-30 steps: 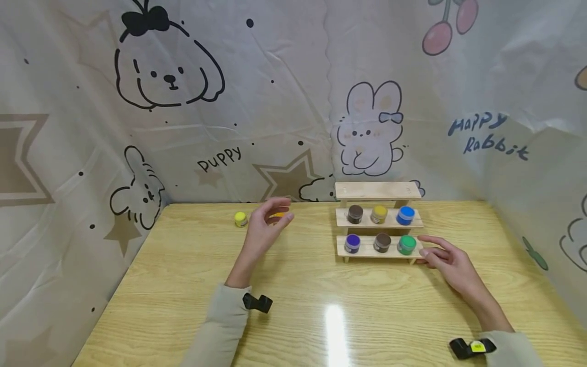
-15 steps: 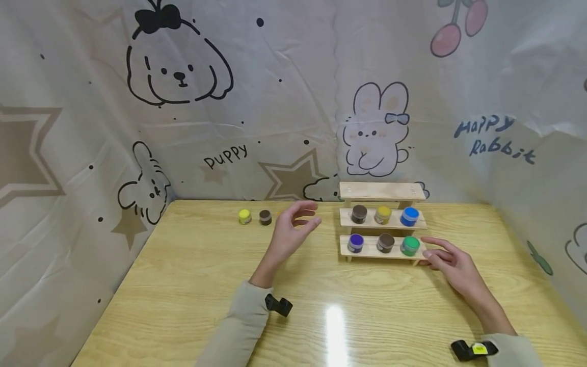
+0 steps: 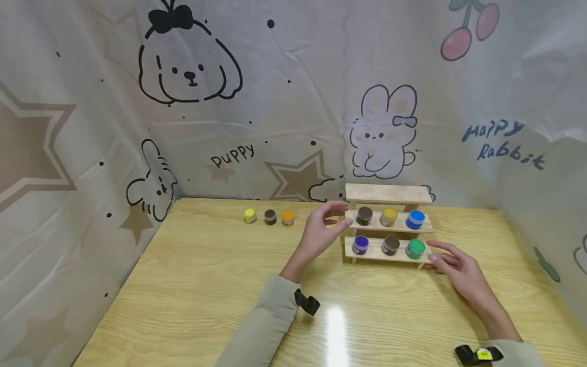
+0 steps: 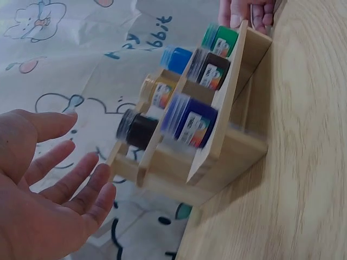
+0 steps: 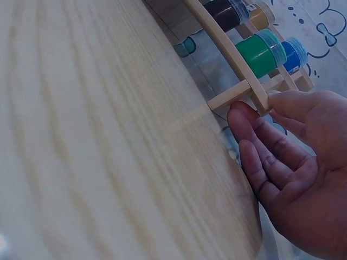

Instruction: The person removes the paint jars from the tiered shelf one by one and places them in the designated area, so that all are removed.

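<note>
A three-tier wooden display rack point(image 3: 390, 193) stands on the table with small paint jars on its two lower shelves. The middle shelf bears a dark brown jar point(image 3: 364, 216), a mustard yellow jar point(image 3: 389, 217) and a blue jar point(image 3: 415, 219). Below them sit a purple jar point(image 3: 361, 245), another brown jar point(image 3: 391, 245) and a green jar point(image 3: 416, 248). My left hand point(image 3: 322, 227) is at the rack's left end, its fingers spread and empty in the left wrist view. At the other end, my right hand point(image 3: 460, 270) pinches the lower shelf's end between thumb and fingers.
Toward the back left of the wooden table point(image 3: 206, 275) stand a bright yellow jar point(image 3: 249, 216), a brown jar point(image 3: 270, 217) and an orange jar point(image 3: 288, 218). A printed cloth point(image 3: 293, 112) hangs behind the table and along its sides.
My left hand has moved right, from beside the loose jars to the rack's left end, uncovering the brown and orange jars. My right hand stays at the rack; the view has shifted slightly left.
</note>
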### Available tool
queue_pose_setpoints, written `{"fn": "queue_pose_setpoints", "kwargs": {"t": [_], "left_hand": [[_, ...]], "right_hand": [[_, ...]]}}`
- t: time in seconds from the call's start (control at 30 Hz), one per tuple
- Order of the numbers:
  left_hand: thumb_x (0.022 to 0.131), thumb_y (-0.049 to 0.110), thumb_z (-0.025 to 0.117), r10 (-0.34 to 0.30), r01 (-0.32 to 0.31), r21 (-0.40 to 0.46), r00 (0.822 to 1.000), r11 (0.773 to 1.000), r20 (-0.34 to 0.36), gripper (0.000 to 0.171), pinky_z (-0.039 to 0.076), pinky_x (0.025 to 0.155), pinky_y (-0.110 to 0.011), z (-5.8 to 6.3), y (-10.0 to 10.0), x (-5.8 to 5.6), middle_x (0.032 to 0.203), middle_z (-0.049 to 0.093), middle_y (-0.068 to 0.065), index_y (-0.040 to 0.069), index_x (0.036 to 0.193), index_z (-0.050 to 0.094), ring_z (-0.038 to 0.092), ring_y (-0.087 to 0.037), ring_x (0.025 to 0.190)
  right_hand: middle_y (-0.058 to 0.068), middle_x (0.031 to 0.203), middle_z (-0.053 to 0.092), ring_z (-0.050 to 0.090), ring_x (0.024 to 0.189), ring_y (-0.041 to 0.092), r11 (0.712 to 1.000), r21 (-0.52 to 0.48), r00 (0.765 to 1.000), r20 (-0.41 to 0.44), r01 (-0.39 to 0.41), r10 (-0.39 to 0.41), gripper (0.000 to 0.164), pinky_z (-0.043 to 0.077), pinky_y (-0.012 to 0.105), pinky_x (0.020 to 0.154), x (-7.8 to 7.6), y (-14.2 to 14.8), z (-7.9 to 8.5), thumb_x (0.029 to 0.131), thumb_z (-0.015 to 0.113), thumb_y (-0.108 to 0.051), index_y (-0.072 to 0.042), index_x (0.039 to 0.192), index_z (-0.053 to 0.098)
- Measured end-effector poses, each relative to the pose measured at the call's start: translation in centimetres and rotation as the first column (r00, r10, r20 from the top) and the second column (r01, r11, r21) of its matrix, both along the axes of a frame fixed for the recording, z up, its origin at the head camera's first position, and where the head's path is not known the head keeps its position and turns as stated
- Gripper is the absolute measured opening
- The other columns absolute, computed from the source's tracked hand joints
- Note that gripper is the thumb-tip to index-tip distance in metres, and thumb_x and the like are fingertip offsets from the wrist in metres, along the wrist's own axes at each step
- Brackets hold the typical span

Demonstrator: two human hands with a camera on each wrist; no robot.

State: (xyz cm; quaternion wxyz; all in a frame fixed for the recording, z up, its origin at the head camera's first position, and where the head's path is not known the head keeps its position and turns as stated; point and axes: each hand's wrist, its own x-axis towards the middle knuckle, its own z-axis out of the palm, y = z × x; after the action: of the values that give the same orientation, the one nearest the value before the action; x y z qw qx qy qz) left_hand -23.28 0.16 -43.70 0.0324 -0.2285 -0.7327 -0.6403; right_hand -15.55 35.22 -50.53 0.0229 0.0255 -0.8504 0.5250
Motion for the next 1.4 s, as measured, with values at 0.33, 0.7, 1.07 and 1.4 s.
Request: {"fn": "queue_pose_setpoints", "kwargs": {"t": [0.33,0.7,1.07,1.4], "left_hand": [[0.093,0.010,0.077,0.022,-0.022,-0.053,1.000,0.998,0.000,0.038,0.055,0.098,-0.043,-0.4,2.6,-0.8,0.126,0.068,-0.013,0.000,0.128,0.065,0.064,-0.029,0.118],[0.090,0.006,0.079,0.119,-0.118,-0.216,0.993,0.969,-0.008,0.039,0.052,0.098,-0.025,-0.4,4.8,-1.3,0.121,0.071,-0.009,0.003,0.127,0.068,0.066,-0.019,0.111],[0.091,0.007,0.079,0.176,-0.173,-0.262,0.984,0.950,-0.010,0.031,0.053,0.094,-0.024,-0.4,5.1,-1.5,0.115,0.072,-0.005,0.008,0.122,0.071,0.067,-0.014,0.103],[0.090,0.003,0.078,0.133,-0.131,-0.138,0.991,0.982,0.004,0.032,0.057,0.094,-0.035,-0.7,3.8,-1.1,0.116,0.071,-0.007,0.005,0.121,0.071,0.067,-0.016,0.104]], "right_hand": [[-0.011,0.108,0.074,0.073,0.091,0.008,1.000,-0.027,1.000,0.010,-0.008,0.008,0.053,0.060,0.024,0.076,0.2,-0.1,-0.2,0.107,0.057,-0.029,0.003,0.148,0.047],[-0.010,0.106,0.075,0.075,0.091,0.012,0.998,-0.059,1.000,-0.011,-0.024,0.023,0.050,0.060,0.025,0.076,0.2,-0.1,-0.1,0.107,0.057,-0.026,0.003,0.147,0.048],[-0.013,0.106,0.074,0.074,0.091,0.011,0.999,-0.039,1.000,-0.011,-0.022,0.022,0.050,0.060,0.024,0.076,0.2,-0.1,-0.2,0.107,0.057,-0.027,0.002,0.147,0.049],[-0.012,0.105,0.075,0.074,0.090,0.009,1.000,-0.019,1.000,-0.015,-0.021,0.020,0.050,0.060,0.023,0.075,0.2,-0.2,0.0,0.107,0.057,-0.027,0.003,0.147,0.048]]}}
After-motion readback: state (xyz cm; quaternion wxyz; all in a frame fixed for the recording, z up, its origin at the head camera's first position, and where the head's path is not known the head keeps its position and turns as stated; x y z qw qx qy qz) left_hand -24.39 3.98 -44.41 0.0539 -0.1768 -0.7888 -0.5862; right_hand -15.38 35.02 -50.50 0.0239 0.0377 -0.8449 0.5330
